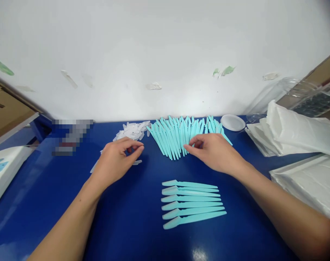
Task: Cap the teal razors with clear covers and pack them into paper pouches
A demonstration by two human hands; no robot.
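My left hand hovers in front of a pile of translucent white blade caps, thumb and forefinger pinched together. Whatever lies between those fingertips, if anything, is too small to make out. At the front edge of a heap of turquoise eyebrow razors, my right hand has its thumb and fingers curled in over the handle ends. Whether a razor is in that pinch is hidden. Closer to me, several turquoise razors with caps on their blades lie in a row, handles pointing right.
A round translucent lid lies behind my right hand. White padded bags are stacked on the right of the blue table. On the left stand a white device with blue buttons and a cardboard box. A wall borders the back.
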